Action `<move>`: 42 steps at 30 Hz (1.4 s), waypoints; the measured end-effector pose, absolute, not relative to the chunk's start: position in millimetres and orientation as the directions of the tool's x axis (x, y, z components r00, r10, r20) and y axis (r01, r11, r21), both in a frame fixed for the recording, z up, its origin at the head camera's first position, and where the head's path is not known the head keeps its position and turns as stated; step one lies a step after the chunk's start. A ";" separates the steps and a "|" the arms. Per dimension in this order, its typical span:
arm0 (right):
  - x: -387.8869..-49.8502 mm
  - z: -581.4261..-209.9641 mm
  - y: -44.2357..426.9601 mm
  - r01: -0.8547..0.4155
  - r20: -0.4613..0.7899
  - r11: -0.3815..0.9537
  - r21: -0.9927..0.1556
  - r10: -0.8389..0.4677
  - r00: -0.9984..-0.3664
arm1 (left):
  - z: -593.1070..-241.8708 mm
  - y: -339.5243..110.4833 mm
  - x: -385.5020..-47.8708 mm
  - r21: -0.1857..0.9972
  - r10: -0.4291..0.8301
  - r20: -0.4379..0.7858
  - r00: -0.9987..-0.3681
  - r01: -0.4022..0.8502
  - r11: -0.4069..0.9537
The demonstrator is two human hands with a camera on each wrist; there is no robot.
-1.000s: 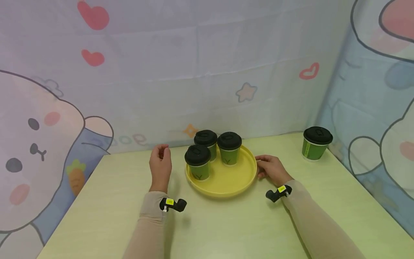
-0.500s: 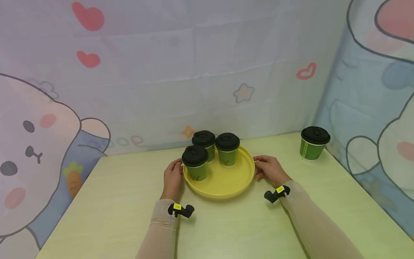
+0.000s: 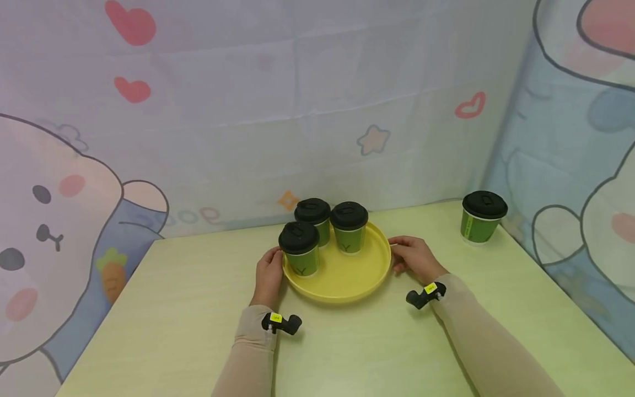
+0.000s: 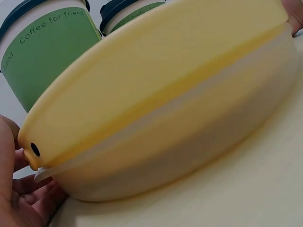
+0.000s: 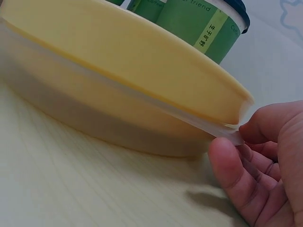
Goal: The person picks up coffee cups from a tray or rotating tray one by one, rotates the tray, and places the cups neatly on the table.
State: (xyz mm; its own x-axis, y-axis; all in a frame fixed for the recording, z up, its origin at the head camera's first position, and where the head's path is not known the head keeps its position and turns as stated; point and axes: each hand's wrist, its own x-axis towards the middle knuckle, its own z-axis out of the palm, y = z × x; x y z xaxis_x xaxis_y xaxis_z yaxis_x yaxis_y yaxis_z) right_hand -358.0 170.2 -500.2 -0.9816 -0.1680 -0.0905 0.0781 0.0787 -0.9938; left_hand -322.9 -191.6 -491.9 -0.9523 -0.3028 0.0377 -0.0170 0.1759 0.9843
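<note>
We are holding the yellow tray (image 3: 349, 280) from both sides as its translucent base (image 5: 99, 116) is resting on the table (image 3: 183, 314). Our left hand (image 3: 268, 275) is curling its fingers about the left tab (image 4: 44, 174), and our right hand (image 3: 418, 259) is pinching the right tab (image 5: 229, 136) between its fingertips. Since the three lidded cups (image 3: 350, 240) are crowding the tray's left and back, we are probably needing a firmer left grip, equal heights and slow, level movement. The tray is looking like smooth, matt plastic, round and low-rimmed; the base is curving beneath like a shallow bowl. The tapering cups, seemingly paper, are wearing textured black lids. A fourth cup (image 3: 479, 227) is standing well apart, right.
</note>
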 end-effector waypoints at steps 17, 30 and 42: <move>-392.0 -329.6 125.4 0.159 -0.262 0.524 -0.837 -0.128 -0.957 | -498.5 -201.0 -324.9 0.977 -0.311 0.042 -0.950 -0.026 0.212; -390.7 -327.6 63.3 -0.051 -0.213 0.887 -0.460 -0.166 -0.963 | -505.8 -181.6 -321.1 0.969 -0.295 0.072 -0.953 -0.002 0.245; -379.7 -327.2 60.4 -0.088 -0.176 0.892 -0.443 -0.183 -0.967 | -504.8 -175.9 -327.4 0.964 -0.292 0.108 -0.950 0.028 0.266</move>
State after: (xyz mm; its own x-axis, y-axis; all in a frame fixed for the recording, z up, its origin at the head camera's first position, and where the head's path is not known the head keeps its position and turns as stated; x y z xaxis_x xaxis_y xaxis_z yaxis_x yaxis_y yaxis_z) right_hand -379.7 60.4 -327.2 -0.9672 -0.1829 -0.1762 -0.0879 0.8920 -0.4434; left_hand -327.4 -175.9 -504.8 -0.9505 -0.2916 0.1077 0.0276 0.2662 0.9635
